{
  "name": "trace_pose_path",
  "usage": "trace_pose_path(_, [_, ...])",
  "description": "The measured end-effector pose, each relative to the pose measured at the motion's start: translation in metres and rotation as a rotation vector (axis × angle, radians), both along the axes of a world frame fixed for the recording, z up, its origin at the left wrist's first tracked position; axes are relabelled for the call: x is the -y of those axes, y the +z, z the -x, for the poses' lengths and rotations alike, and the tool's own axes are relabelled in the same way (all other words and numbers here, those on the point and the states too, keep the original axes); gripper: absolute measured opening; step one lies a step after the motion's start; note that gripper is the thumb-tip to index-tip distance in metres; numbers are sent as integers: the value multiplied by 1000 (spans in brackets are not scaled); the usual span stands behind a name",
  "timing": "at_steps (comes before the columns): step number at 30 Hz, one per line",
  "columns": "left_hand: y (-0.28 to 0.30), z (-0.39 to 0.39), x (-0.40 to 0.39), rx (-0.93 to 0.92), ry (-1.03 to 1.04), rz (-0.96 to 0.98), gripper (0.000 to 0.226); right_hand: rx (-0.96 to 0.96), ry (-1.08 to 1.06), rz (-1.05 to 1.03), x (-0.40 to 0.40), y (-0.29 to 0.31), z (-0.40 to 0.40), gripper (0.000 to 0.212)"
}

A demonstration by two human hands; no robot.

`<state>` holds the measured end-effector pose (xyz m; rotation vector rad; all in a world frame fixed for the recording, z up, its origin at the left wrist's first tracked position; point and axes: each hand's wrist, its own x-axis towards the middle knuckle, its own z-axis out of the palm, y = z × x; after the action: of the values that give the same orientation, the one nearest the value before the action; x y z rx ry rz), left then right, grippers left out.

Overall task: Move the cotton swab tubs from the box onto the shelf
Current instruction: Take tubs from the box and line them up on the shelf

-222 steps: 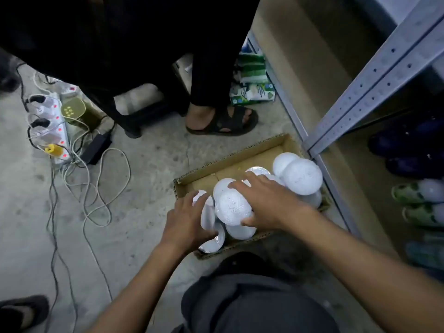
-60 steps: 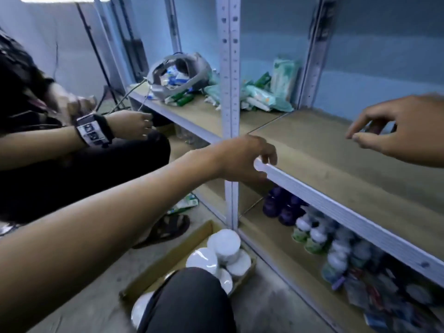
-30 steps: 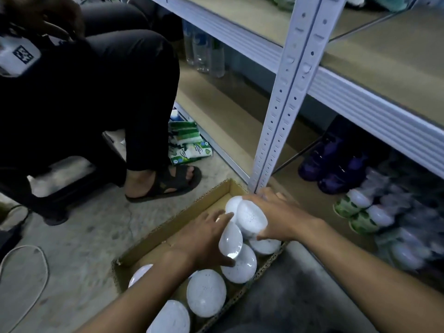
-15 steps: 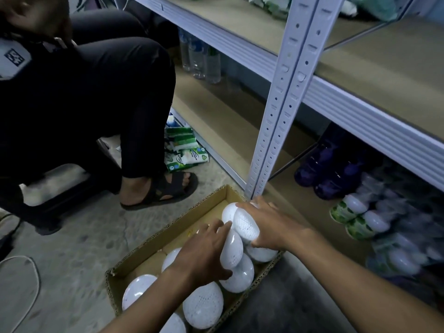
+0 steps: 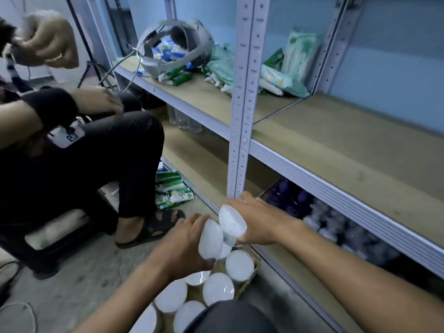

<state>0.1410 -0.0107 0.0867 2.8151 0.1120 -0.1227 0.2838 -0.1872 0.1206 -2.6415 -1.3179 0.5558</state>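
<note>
Round white cotton swab tubs fill a cardboard box (image 5: pixel 252 275) on the floor at the bottom centre; several tubs (image 5: pixel 239 265) still lie in it. My left hand (image 5: pixel 185 241) grips one tub (image 5: pixel 211 239) on its side, just above the box. My right hand (image 5: pixel 257 222) grips a second tub (image 5: pixel 231 223) beside it, and the two tubs touch. Both hands hover in front of the grey metal shelf upright (image 5: pixel 241 99). The wooden middle shelf board (image 5: pixel 348 140) at right is bare.
Another person sits at left on a low stool, a leg and sandal (image 5: pixel 149 227) close to the box. A grey headset (image 5: pixel 175 48) and green packets lie on the left shelf bay. Bottles (image 5: pixel 298 200) crowd the bottom shelf. Wipe packs (image 5: pixel 171 191) sit on the floor.
Both hands have closed on a tub each and lifted them out of the box. The view has tilted up from the box towards the shelf.
</note>
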Motion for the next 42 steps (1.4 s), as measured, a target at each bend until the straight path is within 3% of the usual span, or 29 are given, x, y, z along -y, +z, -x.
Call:
trace_pose_path(4, [64,0,13,107,-9,-25,104,28,-34,-70,23,60,7,86])
trace_pose_path(8, [124,-1,36,202,-38,-48,105,54,-108,-136,58,118,15,84])
trace_pose_path(14, [186,-18,83,290,-113,-70,105,178,-216,-130,120,182,23,95])
trace_pose_path(17, [213,-37,123,333,-180,-82,106,252,-303,-127,169,212,31,100])
trace_pose_path(19, [239,-58,198,367,-340,-94,106,306,-475,-147,255,233,43,104])
trace_pose_path(26, [257,-77,258,354,-407,-50,97,320,-573,-122,306,248,54,96])
trace_pose_path(31, [264,-88,374,320,-604,0,92,332,-812,-81,418,253,87,89])
trace_pose_path(42, [259,-97,521,231,-844,93,74,281,-1107,-56,544,228,137,96])
